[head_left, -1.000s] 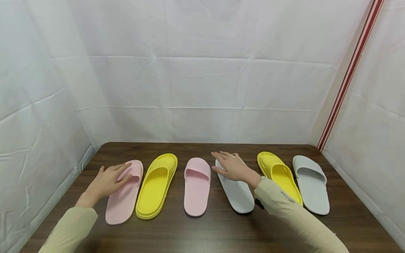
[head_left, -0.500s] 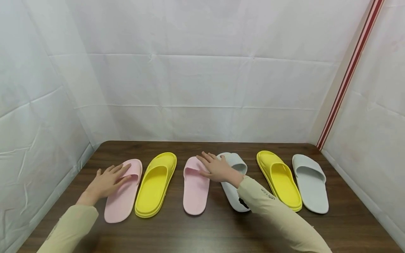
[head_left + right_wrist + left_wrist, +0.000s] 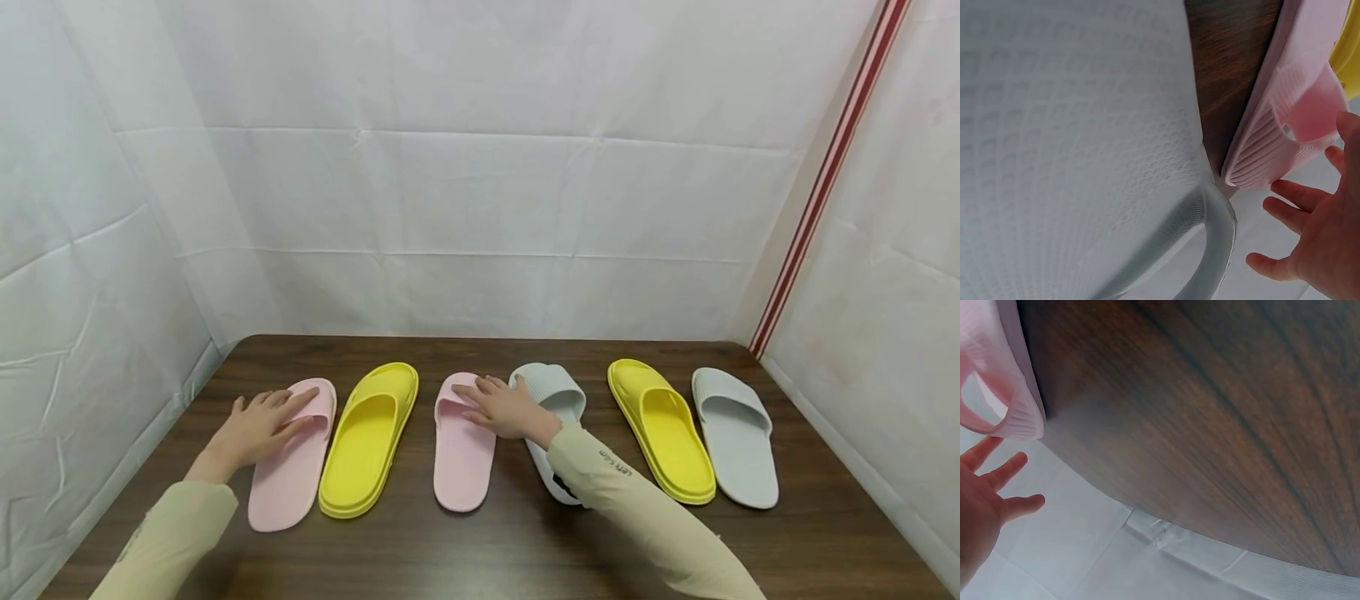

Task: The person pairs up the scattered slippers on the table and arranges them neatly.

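Observation:
In the head view my left hand (image 3: 251, 429) is over the toe strap of the leftmost pink slipper (image 3: 283, 492), fingers spread and fairly straight. The left wrist view has the same hand (image 3: 982, 506) close to that slipper's strap (image 3: 997, 381); whether it touches cannot be told. My right hand (image 3: 506, 408) reaches over the strap of the middle pink slipper (image 3: 462, 475), its fingers extended. Beneath that wrist lies a grey slipper (image 3: 547, 379), partly hidden by the sleeve. In the right wrist view, the right fingertips are at the edge of the pink strap (image 3: 1266, 137).
Between the pink slippers lies a yellow slipper (image 3: 363, 454). A second yellow slipper (image 3: 678, 437) and another grey slipper (image 3: 742, 454) lie to the right. All rest on a dark wooden table (image 3: 480, 558), with white sheeting (image 3: 480, 192) behind and at the sides.
My right hand has moved left from the middle grey slipper onto the middle pink slipper, uncovering the grey strap. The left hand has hardly moved. No slipper has shifted on the table.

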`<action>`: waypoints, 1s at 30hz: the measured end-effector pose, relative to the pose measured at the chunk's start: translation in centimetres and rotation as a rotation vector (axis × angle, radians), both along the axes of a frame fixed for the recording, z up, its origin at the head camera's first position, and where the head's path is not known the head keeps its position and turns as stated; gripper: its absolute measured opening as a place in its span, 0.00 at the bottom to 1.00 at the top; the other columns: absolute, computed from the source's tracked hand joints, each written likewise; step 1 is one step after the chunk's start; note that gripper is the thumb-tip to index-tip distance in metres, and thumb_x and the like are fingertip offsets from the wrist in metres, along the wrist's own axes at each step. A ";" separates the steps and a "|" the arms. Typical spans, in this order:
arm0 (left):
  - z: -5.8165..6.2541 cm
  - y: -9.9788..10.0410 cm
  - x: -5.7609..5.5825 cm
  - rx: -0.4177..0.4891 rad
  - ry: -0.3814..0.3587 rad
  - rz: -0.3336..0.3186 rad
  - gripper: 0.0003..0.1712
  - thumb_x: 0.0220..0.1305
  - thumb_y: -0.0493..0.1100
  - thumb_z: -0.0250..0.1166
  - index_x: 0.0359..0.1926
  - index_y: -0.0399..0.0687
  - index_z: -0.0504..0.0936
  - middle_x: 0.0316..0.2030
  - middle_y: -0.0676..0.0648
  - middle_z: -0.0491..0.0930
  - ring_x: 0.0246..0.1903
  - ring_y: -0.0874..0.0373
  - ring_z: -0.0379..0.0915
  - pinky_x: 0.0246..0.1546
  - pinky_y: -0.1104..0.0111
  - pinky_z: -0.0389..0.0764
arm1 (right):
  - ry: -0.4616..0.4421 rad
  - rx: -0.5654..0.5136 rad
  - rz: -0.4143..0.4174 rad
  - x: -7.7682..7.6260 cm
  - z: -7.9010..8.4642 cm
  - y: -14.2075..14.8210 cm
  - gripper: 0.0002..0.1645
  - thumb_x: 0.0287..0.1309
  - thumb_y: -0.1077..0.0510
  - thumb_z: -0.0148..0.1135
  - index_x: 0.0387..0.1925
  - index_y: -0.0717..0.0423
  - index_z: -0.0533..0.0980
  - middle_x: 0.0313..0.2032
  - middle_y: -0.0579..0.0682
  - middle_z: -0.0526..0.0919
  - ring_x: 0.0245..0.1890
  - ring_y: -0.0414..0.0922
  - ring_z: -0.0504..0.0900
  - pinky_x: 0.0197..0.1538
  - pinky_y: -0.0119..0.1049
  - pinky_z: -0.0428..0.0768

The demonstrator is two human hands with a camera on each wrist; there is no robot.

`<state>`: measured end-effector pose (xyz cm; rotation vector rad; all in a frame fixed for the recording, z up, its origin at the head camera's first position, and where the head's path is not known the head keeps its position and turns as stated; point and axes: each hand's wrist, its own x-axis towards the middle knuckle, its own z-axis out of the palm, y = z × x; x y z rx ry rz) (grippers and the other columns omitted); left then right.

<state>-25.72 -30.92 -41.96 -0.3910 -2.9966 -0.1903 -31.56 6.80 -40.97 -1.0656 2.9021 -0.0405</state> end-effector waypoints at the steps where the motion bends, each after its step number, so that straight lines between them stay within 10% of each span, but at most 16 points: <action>1: 0.1 0.0 0.0 0.000 0.006 -0.010 0.33 0.60 0.65 0.48 0.63 0.58 0.62 0.54 0.36 0.69 0.56 0.34 0.60 0.49 0.31 0.50 | 0.003 0.003 0.004 0.0 -0.1 0.0 0.29 0.64 0.42 0.38 0.66 0.36 0.52 0.64 0.54 0.62 0.65 0.52 0.58 0.58 0.66 0.53; 21: 3.4 0.1 -0.2 -0.017 0.057 -0.055 0.29 0.62 0.58 0.50 0.63 0.57 0.62 0.50 0.35 0.71 0.52 0.39 0.64 0.49 0.34 0.54 | 0.043 -0.007 0.008 -0.3 -0.2 1.0 0.23 0.66 0.49 0.39 0.62 0.32 0.57 0.60 0.51 0.68 0.61 0.47 0.67 0.57 0.64 0.56; 30: 5.2 3.3 -1.4 0.003 0.160 -0.151 0.26 0.63 0.52 0.52 0.62 0.57 0.63 0.47 0.39 0.73 0.50 0.44 0.67 0.51 0.40 0.59 | 0.044 -0.001 0.042 0.0 0.5 2.0 0.22 0.64 0.50 0.44 0.59 0.39 0.60 0.57 0.54 0.71 0.59 0.49 0.68 0.58 0.63 0.57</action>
